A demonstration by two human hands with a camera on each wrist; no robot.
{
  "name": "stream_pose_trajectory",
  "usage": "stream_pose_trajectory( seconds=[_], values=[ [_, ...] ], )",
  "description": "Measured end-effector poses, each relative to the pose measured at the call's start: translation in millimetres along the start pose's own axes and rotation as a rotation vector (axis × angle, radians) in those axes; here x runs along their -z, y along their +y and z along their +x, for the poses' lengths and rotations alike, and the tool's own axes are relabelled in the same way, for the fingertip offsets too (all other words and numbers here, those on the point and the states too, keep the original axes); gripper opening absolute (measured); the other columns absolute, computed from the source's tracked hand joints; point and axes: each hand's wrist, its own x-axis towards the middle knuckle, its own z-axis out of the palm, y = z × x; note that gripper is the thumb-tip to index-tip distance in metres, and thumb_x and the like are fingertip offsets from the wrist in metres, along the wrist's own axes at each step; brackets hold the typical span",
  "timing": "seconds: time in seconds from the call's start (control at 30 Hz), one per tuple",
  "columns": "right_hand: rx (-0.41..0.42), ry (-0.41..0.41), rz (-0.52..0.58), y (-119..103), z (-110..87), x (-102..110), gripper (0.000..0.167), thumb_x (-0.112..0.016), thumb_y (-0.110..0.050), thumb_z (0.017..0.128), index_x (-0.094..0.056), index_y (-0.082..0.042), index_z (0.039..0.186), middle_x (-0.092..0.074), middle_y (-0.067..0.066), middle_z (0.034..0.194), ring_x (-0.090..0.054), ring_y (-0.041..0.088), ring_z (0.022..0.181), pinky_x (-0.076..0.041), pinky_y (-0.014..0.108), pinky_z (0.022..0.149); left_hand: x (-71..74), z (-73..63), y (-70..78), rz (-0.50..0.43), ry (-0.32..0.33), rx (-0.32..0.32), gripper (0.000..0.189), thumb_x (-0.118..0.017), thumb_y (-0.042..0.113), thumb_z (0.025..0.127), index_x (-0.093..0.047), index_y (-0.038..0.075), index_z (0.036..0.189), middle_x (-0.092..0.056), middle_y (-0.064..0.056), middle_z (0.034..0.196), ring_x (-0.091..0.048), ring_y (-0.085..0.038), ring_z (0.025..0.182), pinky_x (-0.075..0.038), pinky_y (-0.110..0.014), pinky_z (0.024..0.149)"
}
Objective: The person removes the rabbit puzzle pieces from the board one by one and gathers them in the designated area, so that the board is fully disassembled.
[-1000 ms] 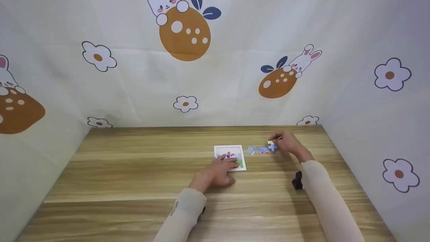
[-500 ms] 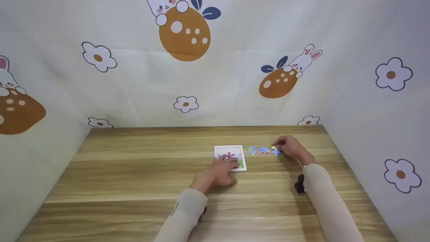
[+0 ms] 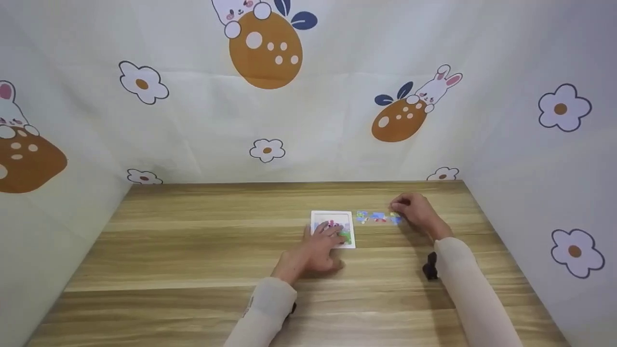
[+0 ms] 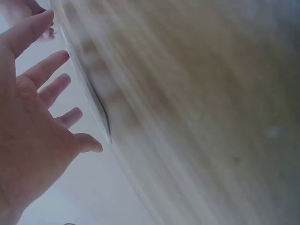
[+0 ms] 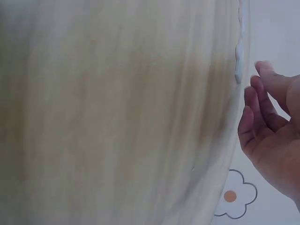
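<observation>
My left hand (image 3: 318,250) rests with spread fingers over a small white-framed jigsaw puzzle (image 3: 332,212), covering part of its pink, blue and green picture. In the left wrist view the fingers of the left hand (image 4: 42,117) reach along the thin edge of the puzzle (image 4: 96,105). Loose blue jigsaw pieces (image 3: 378,217) lie in a row right of the frame. My right hand (image 3: 417,212) hovers at the row's right end, fingertips just above a blue and yellow piece (image 3: 396,220). Its fingers are loosely bent with nothing between them in the right wrist view, near the pieces (image 5: 239,61).
The wooden table (image 3: 193,260) stretches out on all sides of the puzzle. Behind it and at both sides hangs a pale curtain (image 3: 207,120) with rabbits and flowers. A black device (image 3: 430,266) sits at the right wrist.
The right hand has set its jigsaw piece down at the right end of the row and let go. The left hand and framed puzzle have shifted slightly right and nearer.
</observation>
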Motion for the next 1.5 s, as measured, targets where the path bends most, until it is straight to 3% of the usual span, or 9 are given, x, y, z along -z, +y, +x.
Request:
stream_pose_trajectory(
  seconds=[0.3,0.73,1.1,1.4,1.5],
  values=[
    [0.164,-0.009,0.023,-34.9,-1.0,-19.0,0.022,-0.058,-0.016,0.102,-0.071,-0.001,0.112,-0.071,0.016,0.11,-0.065,0.025,0.102,-0.054,0.037,0.09,2.6,-16.8,12.2,0.073,0.032,0.073,0.065,-0.064,0.041,0.093,-0.041,0.024,0.152,-0.034,-0.004,0.164,-0.027,-0.037,0.151,-0.019,-0.069,0.119],
    [0.262,-0.086,0.014,-83.0,-3.2,-61.6,0.015,-0.064,-0.016,0.098,-0.074,-0.007,0.104,-0.071,0.01,0.104,-0.064,0.022,0.098,-0.054,0.035,0.087,-0.4,-28.4,16.2,-0.021,-0.043,0.192,0.075,-0.066,0.043,0.092,-0.033,0.029,0.158,-0.028,-0.001,0.167,-0.018,-0.04,0.155,-0.004,-0.069,0.122],
    [0.291,-0.173,-0.017,-101.6,-3.9,-87.1,0.017,-0.064,-0.014,0.098,-0.074,-0.006,0.109,-0.069,0.01,0.107,-0.063,0.022,0.1,-0.054,0.039,0.092,1.5,-30.0,17.5,0.01,-0.102,0.199,0.075,-0.066,0.044,0.092,-0.032,0.028,0.158,-0.02,0.001,0.169,-0.015,-0.039,0.156,-0.005,-0.068,0.123],
    [0.376,-0.238,-0.051,-109.3,-3.5,-104.3,0.014,-0.068,-0.011,0.095,-0.077,-0.004,0.103,-0.072,0.011,0.1,-0.061,0.018,0.094,-0.053,0.036,0.088,1.2,-31.4,19.3,0.081,-0.093,0.169,0.075,-0.065,0.044,0.091,-0.035,0.026,0.157,-0.022,0.001,0.169,-0.019,-0.039,0.155,-0.016,-0.061,0.124],
    [0.369,-0.269,-0.078,-112.9,-4.1,-105.2,0.013,-0.068,-0.01,0.094,-0.077,-0.004,0.103,-0.073,0.01,0.101,-0.061,0.017,0.093,-0.052,0.035,0.088,2.3,-31.7,19.0,0.088,-0.087,0.164,0.076,-0.065,0.045,0.091,-0.034,0.026,0.157,-0.023,0.002,0.168,-0.021,-0.039,0.154,-0.02,-0.06,0.124]
  ],
)
